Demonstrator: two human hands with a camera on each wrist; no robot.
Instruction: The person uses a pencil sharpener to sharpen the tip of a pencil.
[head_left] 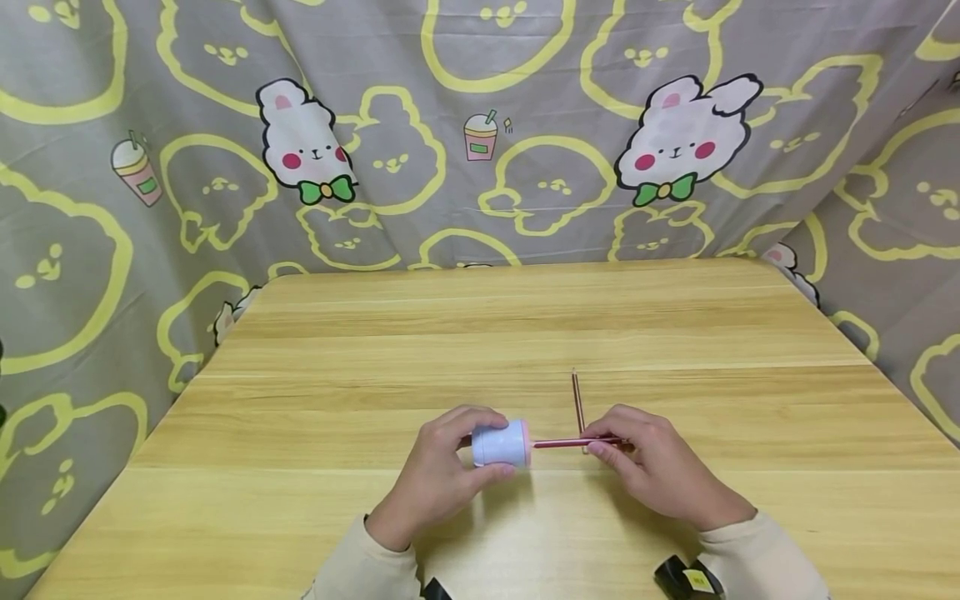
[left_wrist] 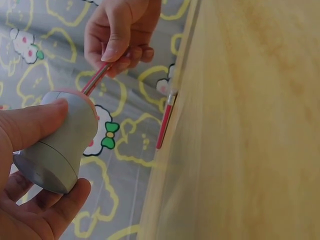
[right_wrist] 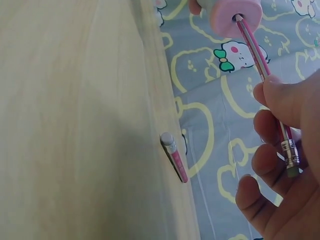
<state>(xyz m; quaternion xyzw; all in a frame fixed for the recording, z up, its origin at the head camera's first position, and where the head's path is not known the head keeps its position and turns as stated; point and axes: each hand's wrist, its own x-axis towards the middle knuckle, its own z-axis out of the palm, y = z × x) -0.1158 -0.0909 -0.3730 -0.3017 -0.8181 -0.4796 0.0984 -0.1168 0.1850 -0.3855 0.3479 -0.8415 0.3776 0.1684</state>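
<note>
My left hand (head_left: 446,468) holds a pale blue pencil sharpener (head_left: 495,447) with a pink end, thumb on one side and fingers on the other. In the left wrist view, the sharpener (left_wrist: 62,132) is tilted, its pink end toward my right hand (left_wrist: 122,32). That right hand (head_left: 652,458) pinches a red striped pencil (head_left: 558,442) between thumb and fingers. In the right wrist view, the pencil's (right_wrist: 256,55) point is right at the hole in the pink end (right_wrist: 227,22). Its metal band and eraser stick out behind the fingers.
A second red pencil (head_left: 578,398) lies on the wooden table (head_left: 337,367), just beyond my right hand. Behind the table hangs a grey curtain (head_left: 405,125) with cartoon prints. Dark straps (head_left: 686,577) show near both cuffs.
</note>
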